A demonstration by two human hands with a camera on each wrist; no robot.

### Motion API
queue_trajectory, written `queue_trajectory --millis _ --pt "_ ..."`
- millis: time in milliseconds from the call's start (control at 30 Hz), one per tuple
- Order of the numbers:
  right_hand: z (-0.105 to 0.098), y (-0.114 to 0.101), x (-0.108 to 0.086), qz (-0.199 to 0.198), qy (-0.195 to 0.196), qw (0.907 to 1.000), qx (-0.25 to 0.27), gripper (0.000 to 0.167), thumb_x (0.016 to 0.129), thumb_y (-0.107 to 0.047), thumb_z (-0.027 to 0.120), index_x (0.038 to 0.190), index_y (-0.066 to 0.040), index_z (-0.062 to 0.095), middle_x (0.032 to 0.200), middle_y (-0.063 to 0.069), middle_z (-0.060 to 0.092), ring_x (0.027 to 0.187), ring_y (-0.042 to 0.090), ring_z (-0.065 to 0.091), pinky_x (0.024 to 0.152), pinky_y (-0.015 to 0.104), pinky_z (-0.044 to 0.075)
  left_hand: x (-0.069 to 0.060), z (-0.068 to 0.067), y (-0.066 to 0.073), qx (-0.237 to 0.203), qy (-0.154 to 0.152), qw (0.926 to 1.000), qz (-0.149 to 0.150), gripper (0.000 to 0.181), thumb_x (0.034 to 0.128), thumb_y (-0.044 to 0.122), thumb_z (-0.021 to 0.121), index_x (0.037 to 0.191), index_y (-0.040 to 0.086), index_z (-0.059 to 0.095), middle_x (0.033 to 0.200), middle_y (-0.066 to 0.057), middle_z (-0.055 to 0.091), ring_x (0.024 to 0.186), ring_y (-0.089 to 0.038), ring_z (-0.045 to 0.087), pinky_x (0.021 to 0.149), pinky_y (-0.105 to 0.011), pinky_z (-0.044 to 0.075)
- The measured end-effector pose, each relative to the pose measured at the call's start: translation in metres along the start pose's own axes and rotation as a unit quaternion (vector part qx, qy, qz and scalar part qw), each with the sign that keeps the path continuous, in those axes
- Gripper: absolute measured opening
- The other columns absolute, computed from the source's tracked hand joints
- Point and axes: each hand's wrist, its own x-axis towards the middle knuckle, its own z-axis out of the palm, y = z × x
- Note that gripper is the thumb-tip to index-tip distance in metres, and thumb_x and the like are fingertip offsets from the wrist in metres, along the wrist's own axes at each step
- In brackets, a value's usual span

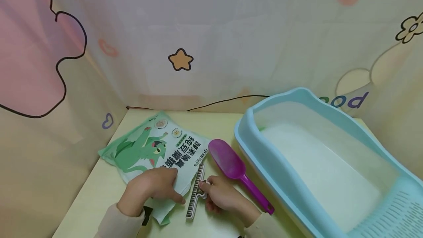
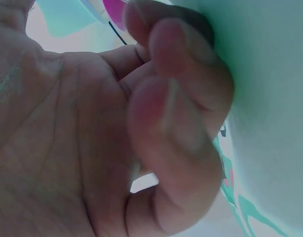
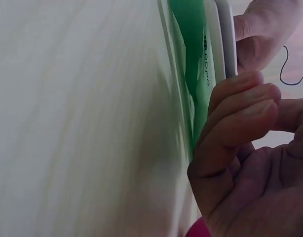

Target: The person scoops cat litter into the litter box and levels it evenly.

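A white and green plastic bag of cat litter (image 1: 185, 140), printed with a green cat, lies flat on the left of the table. My left hand (image 1: 153, 186) rests on its near edge, with loosely bent fingers (image 2: 181, 118) against the bag's surface. Just right of that edge, my right hand (image 1: 224, 194) pinches the handle of a long bag clip (image 1: 195, 197) with black and white stripes. In the right wrist view the clip (image 3: 224, 39) appears beside the bag's green edge (image 3: 191, 44). Whether the clip touches the bag is unclear.
A purple scoop (image 1: 228, 159) lies on the table (image 1: 218, 120), right of the bag. The large light blue litter tray (image 1: 277, 190) fills the right side. Behind the table hangs a patterned curtain (image 1: 211, 39).
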Motion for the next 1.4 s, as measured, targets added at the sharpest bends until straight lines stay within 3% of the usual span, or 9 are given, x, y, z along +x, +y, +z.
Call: queue_trajectory --millis 367,633,867,1000,1400 --pt "-0.009 0.003 -0.014 -0.007 -0.024 0.9964 -0.081 0.03 0.101 -0.033 0.058 0.079 -0.013 0.055 0.051 -0.003 0.05 0.039 0.011 0.04 0.041 0.026 0.031 0.002 -0.002 0.001 -0.012 0.005 0.9999 -0.003 0.049 0.0826 0.055 0.08 0.087 0.013 0.056 0.074 -0.003 0.058 0.064 -0.017 0.052 0.058 -0.033 0.039" --pt "-0.01 0.006 -0.02 -0.002 -0.039 0.9947 -0.095 0.027 0.099 -0.033 0.061 0.082 -0.012 0.059 0.054 -0.001 0.053 0.04 0.012 0.045 0.041 0.028 0.039 0.004 -0.002 0.0 -0.008 0.011 0.9999 -0.008 0.049 0.0908 0.057 0.071 0.098 0.009 0.06 0.078 -0.005 0.059 0.067 -0.018 0.055 0.059 -0.034 0.042" --pt "-0.01 0.009 -0.022 -0.001 -0.06 0.9957 -0.071 0.017 0.101 -0.027 0.061 0.095 -0.011 0.057 0.057 0.002 0.053 0.042 0.013 0.045 0.04 0.026 0.038 0.006 -0.002 0.001 -0.005 0.02 0.9998 0.001 0.048 0.0871 0.055 0.076 0.095 0.011 0.059 0.076 -0.003 0.058 0.065 -0.017 0.053 0.058 -0.033 0.041" --pt "-0.01 0.01 -0.024 -0.003 -0.068 0.9951 -0.072 0.015 0.101 -0.025 0.061 0.103 -0.012 0.054 0.056 0.001 0.053 0.04 0.012 0.044 0.04 0.026 0.036 0.008 -0.001 0.001 0.005 0.027 0.9996 0.007 0.053 0.0824 0.053 0.081 0.101 0.008 0.061 0.079 -0.002 0.06 0.068 -0.018 0.054 0.06 -0.034 0.042" --pt "-0.008 0.012 -0.028 -0.011 -0.086 0.9917 -0.095 0.018 0.099 -0.025 0.064 0.106 -0.012 0.054 0.055 -0.001 0.053 0.037 0.01 0.044 0.042 0.028 0.037 0.008 -0.001 0.003 0.006 0.032 0.9994 0.009 0.06 0.0798 0.049 0.085 0.114 0.005 0.062 0.089 -0.002 0.064 0.074 -0.019 0.056 0.067 -0.037 0.046"
